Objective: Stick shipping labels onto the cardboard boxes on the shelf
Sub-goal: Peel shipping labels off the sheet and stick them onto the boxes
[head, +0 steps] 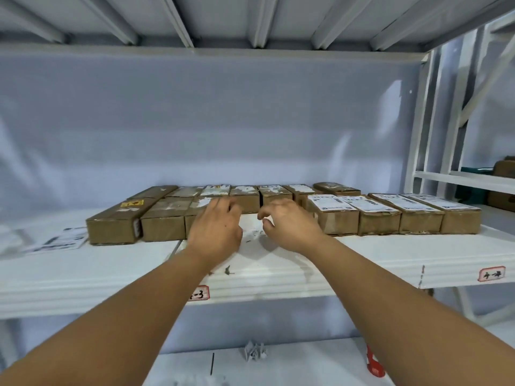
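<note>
Several long cardboard boxes lie in rows on the white shelf (pixel 362 254). The right group (pixel 395 218) carries white shipping labels on top. The left group (pixel 139 221) shows only torn label remains and a yellow sticker. My left hand (pixel 216 229) reaches over the front end of a middle box, fingers spread, holding nothing. My right hand (pixel 287 224) hovers beside it in the gap between the two groups, fingers curled loosely, nothing visible in them. A sheet of labels (pixel 60 240) lies flat at the shelf's left.
A back row of boxes (pixel 245 195) sits behind my hands. The upper shelf's underside (pixel 250 23) hangs low overhead. White upright posts (pixel 420 135) stand at right. A crumpled paper (pixel 255 351) and a red object (pixel 374 366) lie on the lower shelf.
</note>
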The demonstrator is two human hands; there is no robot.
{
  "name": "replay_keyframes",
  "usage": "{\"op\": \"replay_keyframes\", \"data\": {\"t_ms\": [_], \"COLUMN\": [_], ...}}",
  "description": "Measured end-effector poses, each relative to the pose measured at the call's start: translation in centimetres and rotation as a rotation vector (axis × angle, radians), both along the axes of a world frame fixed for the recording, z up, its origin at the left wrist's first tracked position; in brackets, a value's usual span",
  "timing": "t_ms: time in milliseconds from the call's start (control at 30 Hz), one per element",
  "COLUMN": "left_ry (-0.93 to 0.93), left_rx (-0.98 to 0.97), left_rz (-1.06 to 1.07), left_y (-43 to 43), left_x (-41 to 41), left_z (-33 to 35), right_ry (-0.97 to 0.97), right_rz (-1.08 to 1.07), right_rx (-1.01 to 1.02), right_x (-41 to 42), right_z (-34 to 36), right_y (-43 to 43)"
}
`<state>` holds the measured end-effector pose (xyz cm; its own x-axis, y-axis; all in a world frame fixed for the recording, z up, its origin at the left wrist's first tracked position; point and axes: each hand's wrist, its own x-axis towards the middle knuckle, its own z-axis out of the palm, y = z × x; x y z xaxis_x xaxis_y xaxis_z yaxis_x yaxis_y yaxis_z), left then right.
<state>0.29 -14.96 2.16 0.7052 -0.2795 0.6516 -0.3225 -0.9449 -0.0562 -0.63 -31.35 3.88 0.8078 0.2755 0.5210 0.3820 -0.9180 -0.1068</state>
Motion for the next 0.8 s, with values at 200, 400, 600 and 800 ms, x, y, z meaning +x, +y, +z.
{"op": "replay_keyframes", "data": {"t_ms": [200,400,600,800], "left_ry": [0.093,0.164,0.149,0.126], "left_rx": [-0.205,-0.261,-0.209,-0.260], "left_rz": [0.077,0.118,0.134,-0.049], "left_y": [6.2,6.4,6.7,6.6], "left_x": [-0.2,0.7,0.9,0.3], "left_z": [-1.4,-2.3,-2.3,-2.1], "right_ry": [0.196,0.263,0.312,0.256], "right_rz": [0.080,0.101,0.119,0.048], "right_rx": [0.179,0.487,0.630,0.642], "right_x": [1.1,3.0,3.2,2.6], "right_z": [-1.2,-2.1,-2.9,-2.7], "right_y": [5.5,9.1,8.9,8.8]}}
